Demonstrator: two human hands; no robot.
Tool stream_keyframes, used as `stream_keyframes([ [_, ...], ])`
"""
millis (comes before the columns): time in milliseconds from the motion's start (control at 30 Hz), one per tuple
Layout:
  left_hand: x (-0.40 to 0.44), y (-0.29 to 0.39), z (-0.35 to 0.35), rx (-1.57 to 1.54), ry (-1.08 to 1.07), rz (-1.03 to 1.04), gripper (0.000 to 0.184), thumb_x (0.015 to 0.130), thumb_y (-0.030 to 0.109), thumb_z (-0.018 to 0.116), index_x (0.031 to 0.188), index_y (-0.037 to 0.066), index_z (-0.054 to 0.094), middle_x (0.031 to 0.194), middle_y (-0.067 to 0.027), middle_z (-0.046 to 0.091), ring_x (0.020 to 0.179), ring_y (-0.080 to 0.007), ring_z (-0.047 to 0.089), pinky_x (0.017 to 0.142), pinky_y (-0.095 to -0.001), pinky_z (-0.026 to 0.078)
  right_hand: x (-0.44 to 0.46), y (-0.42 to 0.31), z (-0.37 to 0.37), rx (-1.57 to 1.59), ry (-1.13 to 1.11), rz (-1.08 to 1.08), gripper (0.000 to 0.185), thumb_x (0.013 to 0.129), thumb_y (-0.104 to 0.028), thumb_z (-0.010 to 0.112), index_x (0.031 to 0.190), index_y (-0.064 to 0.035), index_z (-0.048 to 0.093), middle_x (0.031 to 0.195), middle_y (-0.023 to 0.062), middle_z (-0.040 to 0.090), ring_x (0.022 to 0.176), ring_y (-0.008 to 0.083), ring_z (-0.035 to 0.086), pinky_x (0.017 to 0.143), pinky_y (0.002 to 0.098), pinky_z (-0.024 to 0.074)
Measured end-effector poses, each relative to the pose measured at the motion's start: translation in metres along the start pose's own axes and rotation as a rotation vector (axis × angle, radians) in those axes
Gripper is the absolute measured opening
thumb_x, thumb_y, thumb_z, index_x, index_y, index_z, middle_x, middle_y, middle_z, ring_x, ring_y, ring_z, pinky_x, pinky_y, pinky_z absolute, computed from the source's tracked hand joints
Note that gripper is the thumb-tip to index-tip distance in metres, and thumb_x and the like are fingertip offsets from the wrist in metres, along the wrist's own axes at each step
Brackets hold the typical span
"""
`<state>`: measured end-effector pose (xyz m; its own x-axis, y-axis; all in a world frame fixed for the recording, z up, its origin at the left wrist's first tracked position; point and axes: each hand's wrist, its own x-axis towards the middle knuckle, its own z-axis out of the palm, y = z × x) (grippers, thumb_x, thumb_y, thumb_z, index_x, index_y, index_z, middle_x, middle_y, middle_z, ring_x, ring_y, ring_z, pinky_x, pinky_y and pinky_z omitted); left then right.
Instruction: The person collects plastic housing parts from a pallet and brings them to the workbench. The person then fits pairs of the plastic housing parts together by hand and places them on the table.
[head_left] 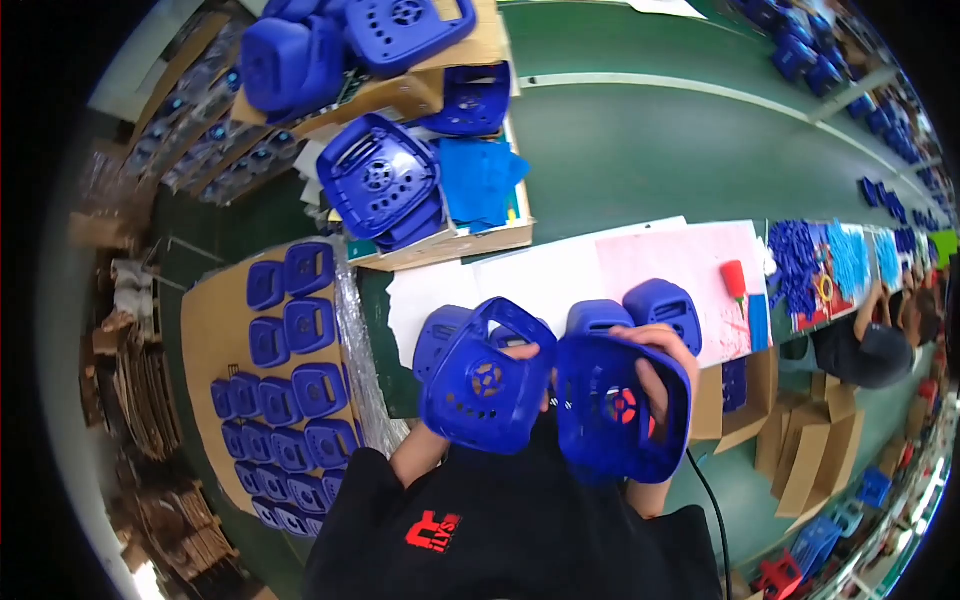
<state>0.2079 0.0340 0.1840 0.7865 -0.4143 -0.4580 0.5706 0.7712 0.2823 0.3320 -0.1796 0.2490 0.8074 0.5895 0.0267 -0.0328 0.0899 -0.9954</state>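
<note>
Two blue shells hang over the table (500, 285) — the left hand (522, 351), partly hidden, curls round the left shell (470, 415), long axis pointing away, leaning right; the right hand (672, 345) clasps the right shell (595, 435), hollow upward. One cardboard box (755, 425) holds blue parts (735, 384).

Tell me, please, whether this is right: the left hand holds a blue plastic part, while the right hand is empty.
The right hand is not empty: the head view shows it holding a second blue plastic part. The left hand does hold a blue plastic part.
</note>
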Motion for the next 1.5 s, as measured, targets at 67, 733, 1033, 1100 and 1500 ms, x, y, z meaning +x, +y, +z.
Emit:
stream_keyframes([
  [67,0.015,-0.011,-0.011,0.193,-0.043,0.071,0.054,0.095,0.038,0.051,0.135,0.002,0.045,0.110,-0.0109,0.062,0.098,-0.0195,0.062,0.080,-0.0301,0.053,0.002,-0.008,0.013,-0.412,0.154,-0.376,0.018,0.081,0.001,0.058,0.098,0.0050,0.057,0.101,0.0181,0.060,0.104,0.0310,0.060,0.096,0.0428,0.0457],
  [733,0.004,-0.035,-0.010,-0.259,-0.265,0.608,0.046,0.093,0.028,0.056,0.132,0.005,0.045,0.123,-0.0160,0.055,0.114,-0.0275,0.055,0.095,-0.0409,0.047,-0.014,0.011,0.138,-0.756,-0.993,-1.085,0.027,0.070,-0.013,0.057,0.092,0.0022,0.061,0.106,0.0167,0.061,0.117,0.0342,0.053,0.107,0.0460,0.0385],
  [1033,0.058,-0.066,-0.061,-0.532,-0.553,0.592,0.042,0.092,0.022,0.059,0.129,0.007,0.047,0.121,-0.0166,0.057,0.112,-0.0289,0.056,0.095,-0.0432,0.048,-0.036,-0.040,0.131,-0.822,-1.132,-0.821,0.053,0.081,-0.018,0.052,0.135,-0.0161,0.046,0.145,0.0196,0.034,0.132,0.0345,0.037,0.104,0.0601,0.0299],
  [1100,0.054,-0.073,-0.099,-0.557,-0.500,0.451,0.054,0.098,0.034,0.044,0.142,0.005,0.034,0.141,-0.0174,0.039,0.135,-0.0289,0.033,0.113,-0.0435,0.027,-0.038,-0.034,0.117,-0.771,-0.931,-0.785,0.054,0.079,-0.014,0.054,0.132,-0.0122,0.047,0.140,0.0196,0.040,0.130,0.0373,0.039,0.104,0.0603,0.0285],
  [1500,-0.037,0.010,-0.109,0.367,-0.028,0.506,0.040,0.091,0.014,0.053,0.128,-0.001,0.048,0.119,-0.0087,0.056,0.112,-0.0116,0.051,0.094,-0.0264,0.043,-0.033,0.093,0.110,0.391,-0.440,0.573,0.095,0.057,-0.010,0.088,0.136,0.0002,0.037,0.130,0.0104,0.050,0.119,0.0216,0.049,0.104,0.0378,0.0376],
])
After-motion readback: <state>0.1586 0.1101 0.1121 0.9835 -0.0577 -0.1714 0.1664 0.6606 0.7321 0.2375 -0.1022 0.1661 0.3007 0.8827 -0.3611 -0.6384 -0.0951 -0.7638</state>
